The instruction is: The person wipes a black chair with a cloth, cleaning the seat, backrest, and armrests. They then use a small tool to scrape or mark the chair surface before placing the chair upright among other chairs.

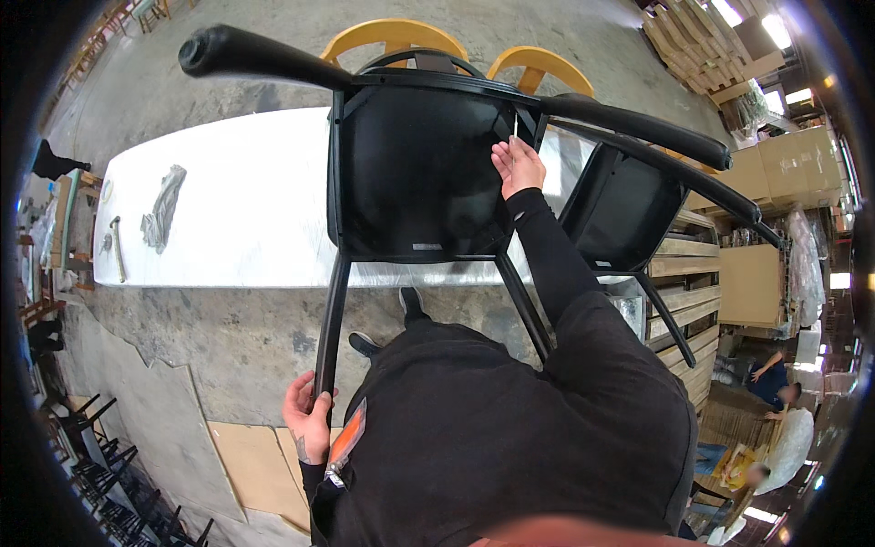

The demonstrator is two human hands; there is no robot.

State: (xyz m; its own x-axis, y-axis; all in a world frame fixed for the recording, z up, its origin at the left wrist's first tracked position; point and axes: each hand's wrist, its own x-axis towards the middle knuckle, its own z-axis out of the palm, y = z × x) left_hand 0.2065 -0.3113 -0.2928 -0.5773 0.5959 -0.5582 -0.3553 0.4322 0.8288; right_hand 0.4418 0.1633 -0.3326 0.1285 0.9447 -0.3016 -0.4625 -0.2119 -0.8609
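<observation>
A black chair (424,173) lies upturned on a white-covered table, its seat underside toward me and its legs sticking out. My left hand (310,415) is closed around one near leg (331,337), close to its end. Over the right side of the seat, my right hand (518,167) pinches a thin pale stick (515,124), pointed toward the far right corner where a leg joins the frame. The stick's exact kind is too small to make out. A second upturned black chair (624,205) sits just to the right.
On the white-covered table (246,210) lie grey gloves (162,210) and a hammer (118,248). Two wooden chair backs (396,35) stand beyond it. Stacked planks (679,273) and cardboard boxes (788,173) are at right. Another person (770,378) is at lower right.
</observation>
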